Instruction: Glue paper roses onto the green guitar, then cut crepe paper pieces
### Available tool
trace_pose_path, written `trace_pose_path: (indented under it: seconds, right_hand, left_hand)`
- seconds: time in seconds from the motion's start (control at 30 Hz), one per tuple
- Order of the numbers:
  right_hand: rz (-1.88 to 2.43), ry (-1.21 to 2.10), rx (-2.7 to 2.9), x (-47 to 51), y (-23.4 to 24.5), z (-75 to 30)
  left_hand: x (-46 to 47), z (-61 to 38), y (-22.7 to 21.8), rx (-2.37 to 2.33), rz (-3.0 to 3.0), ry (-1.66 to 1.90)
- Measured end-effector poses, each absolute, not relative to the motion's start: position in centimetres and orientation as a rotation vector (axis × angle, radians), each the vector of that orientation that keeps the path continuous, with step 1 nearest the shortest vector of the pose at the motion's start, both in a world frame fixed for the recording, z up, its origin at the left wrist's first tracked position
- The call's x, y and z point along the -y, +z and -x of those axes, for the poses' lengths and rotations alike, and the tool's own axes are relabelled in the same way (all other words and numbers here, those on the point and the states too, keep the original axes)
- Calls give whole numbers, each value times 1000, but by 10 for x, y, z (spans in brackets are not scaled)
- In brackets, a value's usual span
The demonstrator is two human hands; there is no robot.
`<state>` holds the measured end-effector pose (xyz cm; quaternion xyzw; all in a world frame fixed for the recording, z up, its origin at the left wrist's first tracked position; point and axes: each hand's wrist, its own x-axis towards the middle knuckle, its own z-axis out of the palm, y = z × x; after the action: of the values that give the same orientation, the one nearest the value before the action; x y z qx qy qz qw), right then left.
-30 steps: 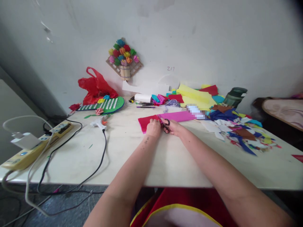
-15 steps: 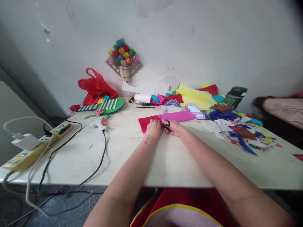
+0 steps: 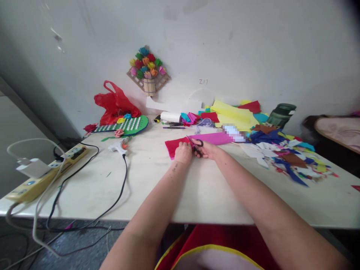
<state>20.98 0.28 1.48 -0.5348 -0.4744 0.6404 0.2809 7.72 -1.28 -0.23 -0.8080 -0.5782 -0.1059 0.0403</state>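
White table [image 3: 146,187] by a wall [image 3: 239,48]: red paper [image 3: 172,144], frame centre, long axis left to right, is covered near its right end by the left hand [image 3: 183,153], the nearer, any pinch not discernible, while scissors [image 3: 201,142] are gripped at that end by the right hand [image 3: 209,150].

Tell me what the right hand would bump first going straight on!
The right hand, holding scissors, would probably bump the left hand on the red paper first; depth is hard to judge.
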Motion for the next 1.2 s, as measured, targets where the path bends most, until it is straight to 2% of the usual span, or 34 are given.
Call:
trace_pose_path:
  seconds: [0.4, 0.9, 1.03, 1.2]
  right_hand:
    - [1436, 1485, 1271, 2, 5, -204]
    - [1382, 1437, 1244, 7, 1, -206]
    - [1352, 1450, 1274, 4, -4, -211]
    - [1325, 1456, 1332, 4, -5, -214]
  left_hand:
    - [14, -78, -2, 1785, 2475, -351]
    - [15, -79, -2, 1762, 2490, -381]
    - [16, -78, -6, 1719, 2490, -491]
    - [18, -77, -7, 1751, 2401, -799]
